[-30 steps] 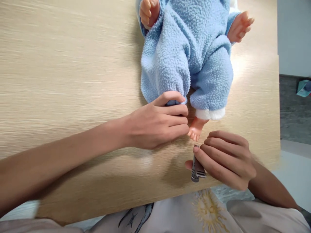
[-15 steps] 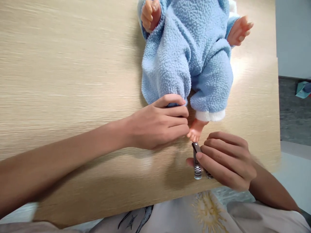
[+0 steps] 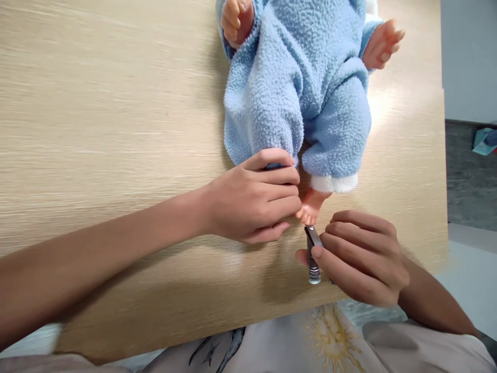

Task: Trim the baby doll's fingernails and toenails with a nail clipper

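A baby doll (image 3: 322,57) in a fuzzy blue suit with white cuffs lies on its back, feet toward me. My left hand (image 3: 258,199) is curled over the end of the doll's leg on the left, hiding that foot; its fingertips reach beside the bare foot (image 3: 310,205) of the other leg. Between the thumb and fingers of my right hand (image 3: 361,256) is a metal nail clipper (image 3: 313,254). The clipper's jaws are at the toes of the bare foot; whether they touch cannot be made out.
The wooden table (image 3: 116,103) has its near edge just in front of my body and its right edge past the doll. A blue-green object (image 3: 484,141) lies beyond that right edge, lower down. The doll's hands stick out at both sides.
The view has shifted slightly. The little finger of my left hand now shows apart from the others. The clipper stays at the toes, with little movement of my right hand.
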Tool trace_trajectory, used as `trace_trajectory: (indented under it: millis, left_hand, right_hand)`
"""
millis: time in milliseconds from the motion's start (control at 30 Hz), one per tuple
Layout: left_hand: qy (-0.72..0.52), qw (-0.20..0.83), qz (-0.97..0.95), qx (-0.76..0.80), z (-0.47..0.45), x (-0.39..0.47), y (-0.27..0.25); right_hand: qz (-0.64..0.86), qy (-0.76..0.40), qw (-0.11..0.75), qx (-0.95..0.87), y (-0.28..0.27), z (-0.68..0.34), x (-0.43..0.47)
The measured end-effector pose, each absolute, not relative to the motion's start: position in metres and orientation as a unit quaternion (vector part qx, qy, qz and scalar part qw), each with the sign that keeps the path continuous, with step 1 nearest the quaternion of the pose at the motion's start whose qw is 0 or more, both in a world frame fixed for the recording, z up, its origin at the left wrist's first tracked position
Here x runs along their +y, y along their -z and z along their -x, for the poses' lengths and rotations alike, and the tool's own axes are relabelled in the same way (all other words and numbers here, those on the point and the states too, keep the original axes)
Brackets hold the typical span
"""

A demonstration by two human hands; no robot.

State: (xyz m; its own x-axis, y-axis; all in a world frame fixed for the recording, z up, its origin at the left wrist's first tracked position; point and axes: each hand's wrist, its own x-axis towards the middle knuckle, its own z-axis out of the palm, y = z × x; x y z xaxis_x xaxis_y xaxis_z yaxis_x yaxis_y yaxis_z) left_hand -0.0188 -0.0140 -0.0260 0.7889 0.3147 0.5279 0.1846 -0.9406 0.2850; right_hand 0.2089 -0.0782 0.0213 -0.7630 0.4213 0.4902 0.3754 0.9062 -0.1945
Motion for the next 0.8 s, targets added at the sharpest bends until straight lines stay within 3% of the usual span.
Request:
trace_trajectory:
  millis: [800]
  left_hand:
    - [-0.327, 0.054, -0.934, 0.134, 0.015, -0.015, 0.029]
  right_hand:
    - [0.202, -0.027, 0.257, -0.945, -0.016, -0.207, -0.072]
